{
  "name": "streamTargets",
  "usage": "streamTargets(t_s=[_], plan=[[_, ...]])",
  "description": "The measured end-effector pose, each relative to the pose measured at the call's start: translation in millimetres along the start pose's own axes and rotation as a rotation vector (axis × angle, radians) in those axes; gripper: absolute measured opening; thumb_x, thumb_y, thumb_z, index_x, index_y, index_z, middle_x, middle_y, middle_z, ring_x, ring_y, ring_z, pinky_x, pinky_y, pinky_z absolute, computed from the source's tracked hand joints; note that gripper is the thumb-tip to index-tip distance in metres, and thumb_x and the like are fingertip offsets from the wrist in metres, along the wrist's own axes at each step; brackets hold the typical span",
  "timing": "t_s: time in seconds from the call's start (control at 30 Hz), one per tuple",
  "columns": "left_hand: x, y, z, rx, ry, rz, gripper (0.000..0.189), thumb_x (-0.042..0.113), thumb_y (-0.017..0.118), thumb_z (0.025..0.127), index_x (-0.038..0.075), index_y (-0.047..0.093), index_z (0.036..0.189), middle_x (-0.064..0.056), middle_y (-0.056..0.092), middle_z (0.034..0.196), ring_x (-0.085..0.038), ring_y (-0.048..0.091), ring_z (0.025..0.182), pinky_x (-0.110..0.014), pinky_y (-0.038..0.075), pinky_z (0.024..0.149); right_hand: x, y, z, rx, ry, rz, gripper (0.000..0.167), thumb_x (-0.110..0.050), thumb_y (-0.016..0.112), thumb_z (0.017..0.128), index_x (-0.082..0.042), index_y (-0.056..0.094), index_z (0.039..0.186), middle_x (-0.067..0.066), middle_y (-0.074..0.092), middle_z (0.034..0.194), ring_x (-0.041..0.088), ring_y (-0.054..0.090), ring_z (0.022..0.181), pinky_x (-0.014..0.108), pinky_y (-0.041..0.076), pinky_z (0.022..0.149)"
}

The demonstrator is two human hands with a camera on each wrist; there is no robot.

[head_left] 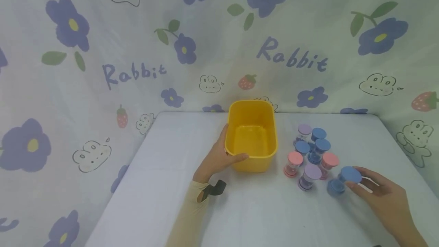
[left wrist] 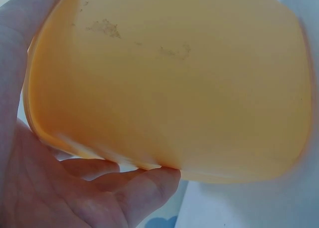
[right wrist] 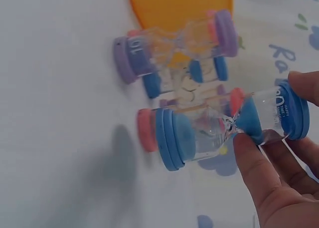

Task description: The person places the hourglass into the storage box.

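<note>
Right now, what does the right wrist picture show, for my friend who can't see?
A right hand holds a blue-capped sand timer. Behind it are a purple-capped timer, a partly hidden pink-capped one and part of a yellow bin.

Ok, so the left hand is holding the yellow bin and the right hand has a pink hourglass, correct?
Not quite: the hourglass in the right hand is blue, as the right wrist view shows. The left hand is holding the yellow bin, as you said.
</note>
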State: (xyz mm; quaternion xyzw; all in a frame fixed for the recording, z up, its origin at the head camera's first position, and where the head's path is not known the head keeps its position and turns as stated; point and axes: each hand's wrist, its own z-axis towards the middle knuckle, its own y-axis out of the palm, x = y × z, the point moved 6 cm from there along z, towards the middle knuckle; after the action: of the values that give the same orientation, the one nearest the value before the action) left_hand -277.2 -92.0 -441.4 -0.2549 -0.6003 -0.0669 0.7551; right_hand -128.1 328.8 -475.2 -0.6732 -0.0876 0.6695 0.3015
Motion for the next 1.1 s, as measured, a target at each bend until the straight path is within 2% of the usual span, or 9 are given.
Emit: streamTargets(t_s=[0.2, 0.4, 0.5, 0.7, 0.8, 1.1], plan=[[1.3, -0.1, 0.5, -0.004, -0.008, -0.014, 0.105, 0.024, 0.088, 0.082, 0.048, 0.018, 0.156, 0.01, 0.052, 0.146, -0.02, 0.056, 0.125, -0.062, 0.044, 0.115, -17, -16, 3.1, 0.044, -0.002, -0.009, 0.063, -0.024, 0.084, 0.088, -0.011, 0.06, 0.144, -0.043, 0.055, 0.115, -0.029, 0.05, 0.096, -0.001, 0.05, 0.071], [-0.1, -1.6, 0.1, 0.005, -0.033, -0.004, 0.108, 0.024, 0.089, 0.081, 0.045, 0.016, 0.157, 0.011, 0.051, 0.146, -0.02, 0.055, 0.126, -0.06, 0.043, 0.116, -42, -30, 10.3, 0.065, -0.086, 0.03, 0.058, -0.012, 0.084, 0.087, -0.006, 0.063, 0.14, -0.042, 0.06, 0.112, -0.025, 0.056, 0.097, -0.001, 0.05, 0.074], [0.2, -2.1, 0.4, 0.005, -0.028, 0.002, 0.107, 0.026, 0.089, 0.081, 0.044, 0.017, 0.158, 0.011, 0.051, 0.146, -0.019, 0.055, 0.125, -0.061, 0.044, 0.115, -52, -34, 15.0, 0.067, -0.111, 0.014, 0.057, -0.012, 0.084, 0.087, -0.007, 0.064, 0.14, -0.042, 0.059, 0.11, -0.027, 0.054, 0.095, -0.002, 0.049, 0.072], [0.4, -1.3, -0.3, 0.004, -0.011, 0.006, 0.106, 0.032, 0.089, 0.081, 0.044, 0.017, 0.158, 0.012, 0.052, 0.145, -0.018, 0.056, 0.124, -0.062, 0.045, 0.114, -66, -35, 22.9, 0.034, -0.088, -0.043, 0.06, -0.023, 0.084, 0.088, -0.011, 0.062, 0.143, -0.044, 0.054, 0.109, -0.031, 0.047, 0.094, -0.003, 0.047, 0.071], [0.9, -0.7, -1.0, 0.001, -0.004, -0.006, 0.106, 0.031, 0.088, 0.082, 0.044, 0.017, 0.158, 0.011, 0.052, 0.145, -0.018, 0.056, 0.124, -0.063, 0.044, 0.114, -76, -35, 25.9, 0.009, -0.103, -0.055, 0.06, -0.025, 0.083, 0.089, -0.012, 0.061, 0.143, -0.044, 0.053, 0.111, -0.032, 0.047, 0.095, -0.003, 0.046, 0.071], [1.6, -1.3, -1.0, -0.004, -0.001, 0.004, 0.104, 0.03, 0.087, 0.083, 0.042, 0.017, 0.158, 0.009, 0.052, 0.145, -0.019, 0.056, 0.124, -0.063, 0.044, 0.115, -108, -30, 37.3, -0.06, -0.189, 0.095, 0.054, -0.009, 0.081, 0.089, -0.012, 0.063, 0.14, -0.035, 0.063, 0.12, -0.024, 0.059, 0.103, 0.0, 0.05, 0.078]])
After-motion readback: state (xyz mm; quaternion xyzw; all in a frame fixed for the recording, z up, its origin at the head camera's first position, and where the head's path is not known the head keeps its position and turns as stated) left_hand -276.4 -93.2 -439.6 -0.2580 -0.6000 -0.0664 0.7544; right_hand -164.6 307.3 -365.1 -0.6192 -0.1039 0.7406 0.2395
